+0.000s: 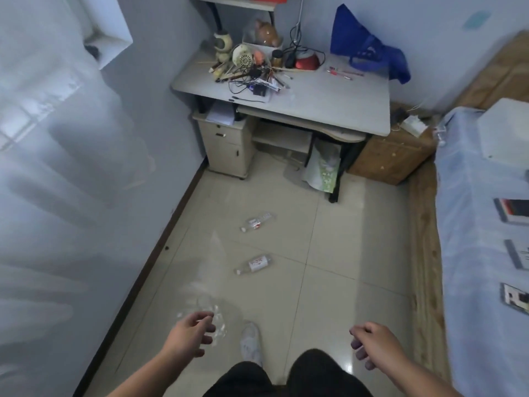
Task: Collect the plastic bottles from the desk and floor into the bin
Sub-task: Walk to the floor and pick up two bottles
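Observation:
Two clear plastic bottles with red-and-white labels lie on their sides on the tiled floor, the farther bottle [258, 222] ahead of the nearer bottle [253, 265]. A crumpled, blurred piece of clear plastic [215, 319] sits just beyond the fingertips of my left hand [192, 331]. That hand's fingers are curled and apart, and I cannot tell whether they touch the plastic. My right hand [372, 343] hangs low on the right, loosely curled and holding nothing. No bottle shows clearly on the desk [329, 104], and I see no bin.
The desk's back half is cluttered with pens, cables, a small fan and a red bowl [307, 62]. A blue bag [366, 44] hangs on the wall. A drawer unit [226, 144] and a green-white bag [323, 167] stand under the desk. A bed [481, 224] runs along the right.

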`<state>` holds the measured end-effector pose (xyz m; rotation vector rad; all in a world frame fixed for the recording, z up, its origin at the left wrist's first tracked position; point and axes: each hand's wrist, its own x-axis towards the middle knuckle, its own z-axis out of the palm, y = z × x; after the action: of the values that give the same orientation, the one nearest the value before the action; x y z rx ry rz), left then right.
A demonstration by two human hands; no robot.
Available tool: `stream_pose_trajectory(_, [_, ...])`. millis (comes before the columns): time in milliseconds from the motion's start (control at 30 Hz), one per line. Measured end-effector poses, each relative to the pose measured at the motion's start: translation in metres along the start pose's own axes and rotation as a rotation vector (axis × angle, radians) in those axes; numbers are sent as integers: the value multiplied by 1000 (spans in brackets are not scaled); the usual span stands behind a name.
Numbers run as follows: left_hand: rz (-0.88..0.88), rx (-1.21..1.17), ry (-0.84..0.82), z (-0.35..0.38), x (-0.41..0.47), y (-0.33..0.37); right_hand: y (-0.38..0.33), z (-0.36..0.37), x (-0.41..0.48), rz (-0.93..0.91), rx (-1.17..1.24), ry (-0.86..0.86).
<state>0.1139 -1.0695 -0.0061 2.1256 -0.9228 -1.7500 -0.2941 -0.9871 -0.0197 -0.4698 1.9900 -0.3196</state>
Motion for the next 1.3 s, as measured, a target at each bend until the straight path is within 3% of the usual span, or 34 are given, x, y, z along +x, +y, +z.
stream_pose_trajectory(367, [-5,35,64,5,71,121,-100,-41,98,41,-38,-58])
stream_pose_trajectory(667, [-235,-156,215,46,66,119,-276,-65,190,-137,-393,-270])
stream_pose_trajectory(933, [-351,-356,238,59,79,112,-436,-25,221,-327,-491,-262])
stream_pose_trajectory(1300, [-291,-529,316,17,156,182,-494,25,245,-269,-719,-353])
